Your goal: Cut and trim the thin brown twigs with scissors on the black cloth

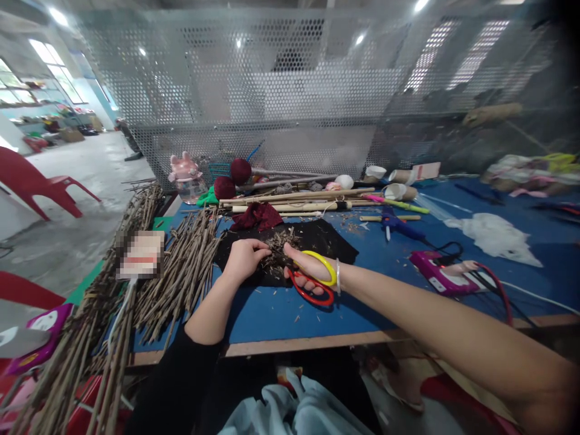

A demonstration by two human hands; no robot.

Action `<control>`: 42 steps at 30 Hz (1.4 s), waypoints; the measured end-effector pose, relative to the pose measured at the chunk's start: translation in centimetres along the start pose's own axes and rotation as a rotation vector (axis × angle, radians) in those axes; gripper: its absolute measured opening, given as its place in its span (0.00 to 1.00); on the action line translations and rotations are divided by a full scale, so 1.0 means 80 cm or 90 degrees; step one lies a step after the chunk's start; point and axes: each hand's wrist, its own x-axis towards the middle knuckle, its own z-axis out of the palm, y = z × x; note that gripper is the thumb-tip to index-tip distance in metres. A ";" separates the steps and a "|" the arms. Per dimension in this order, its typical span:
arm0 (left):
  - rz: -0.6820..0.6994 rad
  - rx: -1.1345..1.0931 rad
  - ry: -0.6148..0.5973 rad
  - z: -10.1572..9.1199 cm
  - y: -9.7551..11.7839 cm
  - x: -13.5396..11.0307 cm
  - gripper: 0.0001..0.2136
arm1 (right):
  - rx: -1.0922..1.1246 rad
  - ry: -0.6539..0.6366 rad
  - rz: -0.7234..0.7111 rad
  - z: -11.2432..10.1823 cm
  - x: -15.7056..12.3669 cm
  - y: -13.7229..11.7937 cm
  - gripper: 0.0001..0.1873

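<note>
At a workshop bench, we look down on a blue table [385, 284] backed by a perforated metal screen [317, 90], which seems to wall this station off from the one beyond. Long bundles of dry twigs [181, 272] lie along the table's left edge, within reach of the left arm. In the middle a black cloth [335, 241] is spread, probably to catch debris, since loose bits scatter across it and onto the blue surface around it.

On that cloth we see the left hand [244, 258], fingers curled down and pinching a heap of twig pieces [281, 248], apparently to hold it steady. The right hand [312, 269] comes in just beside it, fingers threaded through and closed around the yellow and red loops of the scissors [312, 296]. The blades point into the heap and are hidden there, so we cannot tell whether they are parted.

Further right, a purple glue gun [435, 275] and a blue glue gun [399, 226] lie well apart from the hands, cords trailing off the far side.
</note>
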 end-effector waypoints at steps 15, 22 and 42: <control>0.022 0.045 0.040 -0.017 -0.020 0.006 0.15 | 0.064 -0.098 -0.015 -0.015 -0.038 0.015 0.36; -0.044 0.192 -0.190 -0.034 -0.033 -0.008 0.17 | 0.087 -0.001 -0.046 -0.040 -0.062 0.033 0.34; -0.055 0.408 -0.241 -0.035 0.058 0.040 0.20 | 0.244 0.275 -0.444 -0.126 0.033 0.046 0.33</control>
